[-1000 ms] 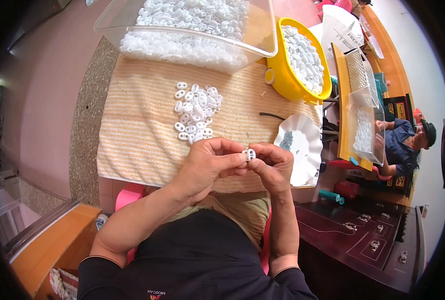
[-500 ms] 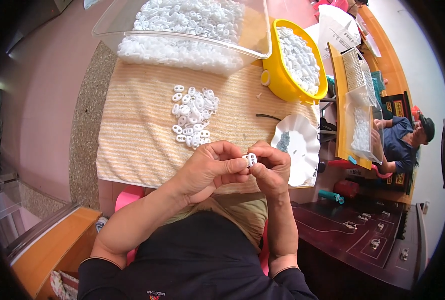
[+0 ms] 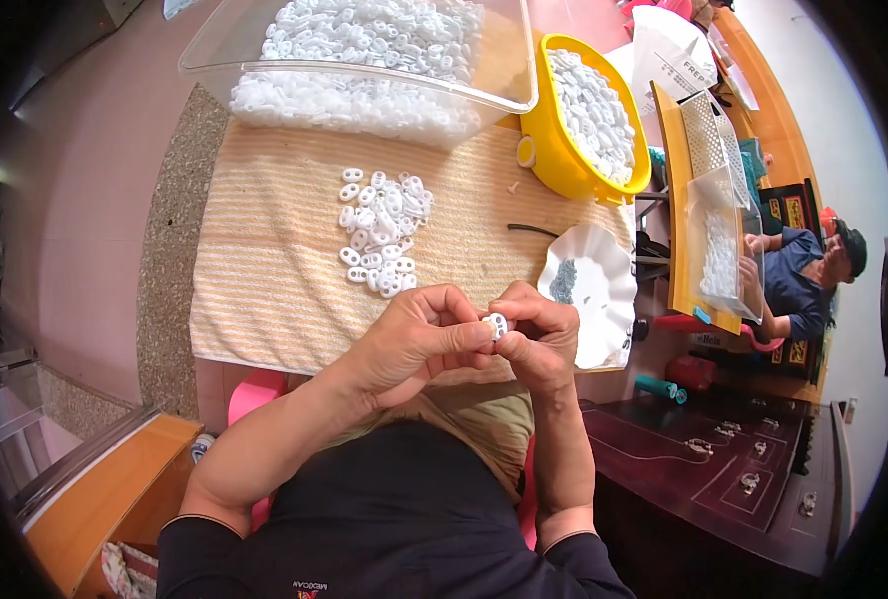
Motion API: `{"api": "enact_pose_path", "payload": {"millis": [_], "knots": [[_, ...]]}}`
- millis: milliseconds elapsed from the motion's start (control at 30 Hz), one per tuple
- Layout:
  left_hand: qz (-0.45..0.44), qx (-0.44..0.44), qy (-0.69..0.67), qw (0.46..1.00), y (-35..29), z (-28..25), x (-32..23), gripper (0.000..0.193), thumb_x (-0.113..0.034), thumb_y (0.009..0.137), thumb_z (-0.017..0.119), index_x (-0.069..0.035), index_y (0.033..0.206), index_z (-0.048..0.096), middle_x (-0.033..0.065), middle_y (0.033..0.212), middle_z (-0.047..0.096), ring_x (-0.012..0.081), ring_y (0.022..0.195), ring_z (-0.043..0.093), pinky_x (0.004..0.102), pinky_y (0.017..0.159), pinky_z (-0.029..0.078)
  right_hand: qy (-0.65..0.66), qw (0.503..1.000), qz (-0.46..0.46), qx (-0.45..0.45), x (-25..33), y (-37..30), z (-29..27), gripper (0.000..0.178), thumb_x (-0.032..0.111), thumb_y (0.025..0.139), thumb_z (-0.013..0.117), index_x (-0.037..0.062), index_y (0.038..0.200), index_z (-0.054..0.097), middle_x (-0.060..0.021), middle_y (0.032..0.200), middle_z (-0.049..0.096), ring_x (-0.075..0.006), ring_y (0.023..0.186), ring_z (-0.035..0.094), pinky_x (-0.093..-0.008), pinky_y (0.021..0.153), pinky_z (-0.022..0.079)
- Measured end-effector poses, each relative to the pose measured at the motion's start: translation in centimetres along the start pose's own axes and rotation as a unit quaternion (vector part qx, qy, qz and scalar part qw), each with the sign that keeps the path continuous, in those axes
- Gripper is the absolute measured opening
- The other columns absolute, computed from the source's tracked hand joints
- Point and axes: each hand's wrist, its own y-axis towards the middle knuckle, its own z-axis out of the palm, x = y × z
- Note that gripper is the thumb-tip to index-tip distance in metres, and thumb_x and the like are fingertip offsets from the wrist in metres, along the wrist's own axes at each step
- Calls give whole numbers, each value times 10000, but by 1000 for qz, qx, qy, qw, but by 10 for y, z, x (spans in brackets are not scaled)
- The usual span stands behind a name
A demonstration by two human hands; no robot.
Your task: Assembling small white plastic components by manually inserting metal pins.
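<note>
Close in front of my body, both hands meet around a small white plastic cord lock [image 3: 498, 325] with two holes. My left hand [image 3: 426, 337] pinches its left side between thumb and fingers. On the other side my right hand [image 3: 542, 334] grips it with thumb and forefinger, so much of the piece is covered. Beyond my hands, a loose pile of the same kind of white two-hole pieces [image 3: 384, 228] lies on the striped towel [image 3: 274, 260]. To the right of my hands is a white wavy-rimmed dish [image 3: 608, 299] with small grey bits [image 3: 564, 282] in it.
A clear plastic bin [image 3: 364, 98] full of white pieces stands at the far edge. Beside it is a yellow tub [image 3: 554, 150], also filled. A thin black strip [image 3: 532, 230] lies near the dish. At the right, another person [image 3: 801, 275] works at a clear box [image 3: 718, 250].
The view has shifted very slightly. My hands stay together on the white piece, which appears turned a little between my fingers.
</note>
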Motion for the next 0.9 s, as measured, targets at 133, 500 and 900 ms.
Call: {"api": "enact_pose_path", "payload": {"millis": [133,500,900], "knots": [[2,4,-6,1000,-1,1,1,102,-69,860,681,-22,851,591,78,820,638,150,756,639,283,719,552,-28,999,-23,3,1,0,0,310,-119,701,700,-13,991,666,-125,851,639,-174,747,631,-261,651,524],[12,23,-21,999,-2,3,4,81,-62,864,673,-23,846,605,99,854,655,166,781,651,308,734,575,-110,991,-71,-1,2,0,2,259,-45,697,724,-9,949,673,-95,800,645,-149,687,582,-254,616,464],[18,11,66,998,1,2,0,122,-116,843,715,-36,870,627,49,845,635,124,754,619,256,707,546,-43,998,55,1,18,3,1,106,-46,758,681,-7,829,613,-47,874,590,-106,802,560,-230,696,466]]}}
